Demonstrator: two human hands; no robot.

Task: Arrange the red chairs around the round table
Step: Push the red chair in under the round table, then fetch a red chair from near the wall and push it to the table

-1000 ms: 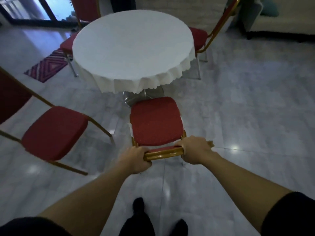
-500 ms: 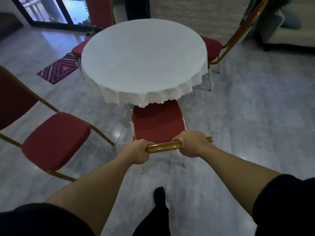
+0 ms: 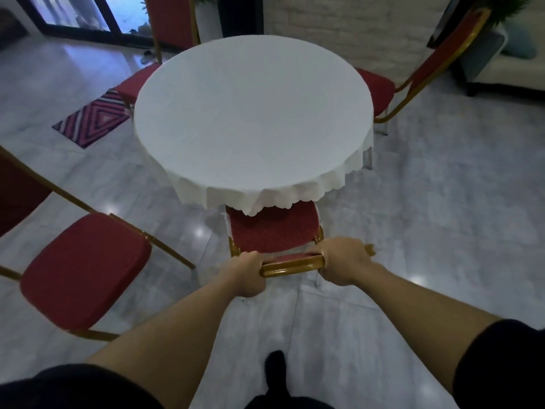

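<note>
A round table (image 3: 253, 122) under a white scalloped cloth fills the middle. Directly in front of me stands a red chair (image 3: 272, 231) with a gold frame, its seat partly under the cloth's near edge. My left hand (image 3: 246, 273) and my right hand (image 3: 343, 262) both grip the gold top rail of its back. Another red chair (image 3: 82, 273) stands at the near left, apart from the table and turned sideways. A third red chair (image 3: 380, 90) is tucked in at the table's right, and a fourth (image 3: 132, 87) at the far left.
A pink patterned mat (image 3: 91, 118) lies on the grey marble floor at left. A glass door (image 3: 65, 13) is at the far left, a brick wall behind the table, and a pale sofa (image 3: 513, 72) at the far right. My dark shoe (image 3: 274, 364) is below the chair.
I stepped forward and pushed the held chair toward the table; its seat went from standing clear of the cloth to sliding partly beneath it. Both hands kept their grip.
</note>
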